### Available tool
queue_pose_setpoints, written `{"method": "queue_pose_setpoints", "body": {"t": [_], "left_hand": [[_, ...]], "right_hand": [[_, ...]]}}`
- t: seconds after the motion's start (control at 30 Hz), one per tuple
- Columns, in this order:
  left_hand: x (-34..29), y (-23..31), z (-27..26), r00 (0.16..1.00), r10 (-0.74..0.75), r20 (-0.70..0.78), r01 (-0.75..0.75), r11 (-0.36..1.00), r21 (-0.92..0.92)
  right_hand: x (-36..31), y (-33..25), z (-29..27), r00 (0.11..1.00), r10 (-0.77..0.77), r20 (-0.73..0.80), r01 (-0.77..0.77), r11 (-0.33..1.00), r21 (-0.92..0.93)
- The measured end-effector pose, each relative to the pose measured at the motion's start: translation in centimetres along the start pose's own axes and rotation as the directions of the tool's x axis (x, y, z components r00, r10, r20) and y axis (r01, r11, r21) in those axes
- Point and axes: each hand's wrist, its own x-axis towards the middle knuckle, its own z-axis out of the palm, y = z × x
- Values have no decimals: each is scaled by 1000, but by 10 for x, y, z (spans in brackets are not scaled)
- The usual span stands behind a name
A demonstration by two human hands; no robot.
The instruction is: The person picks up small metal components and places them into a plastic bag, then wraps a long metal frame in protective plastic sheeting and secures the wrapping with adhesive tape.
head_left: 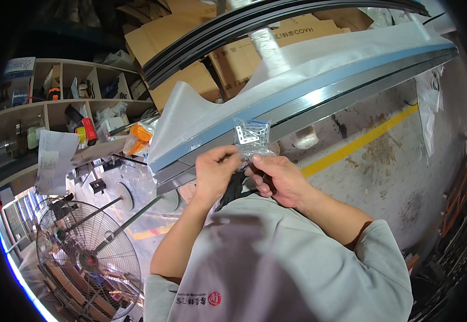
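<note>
A small clear plastic bag (252, 145) with a white L-shaped bracket (242, 134) and other small pieces inside rests against the long grey metal profile (276, 129). My right hand (282, 180) pinches the lower edge of the bag between thumb and fingers. Close beside the bag's lower left corner is my left hand (214, 170), its fingers curled inward. Whether the left fingertips grip the bag's edge cannot be made out.
Several long black profiles (190, 51) lie beyond white wrapping (190, 110) and flattened cardboard (244, 61). A compartmented shelf (56, 102) stands at left, a caged fan (88, 257) at lower left. A yellow line (362, 139) crosses the floor; metal bars (464, 241) lie at right.
</note>
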Motion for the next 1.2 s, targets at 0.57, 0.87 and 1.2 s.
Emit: {"method": "queue_pose_setpoints", "body": {"t": [0.57, 0.87, 1.2], "left_hand": [[-40, 19, -50, 883, 468, -33, -458, 876, 152], [-78, 14, -109, 951, 140, 276, -118, 989, -94], [-91, -21, -119, 965, 94, -246, -134, 979, -155]], "right_hand": [[-10, 3, 56, 902, -431, 22, 412, 843, -345], [-6, 39, 95, 955, -257, 150, 294, 889, -350], [-1, 51, 111, 938, -344, 35, 316, 812, -491]]}}
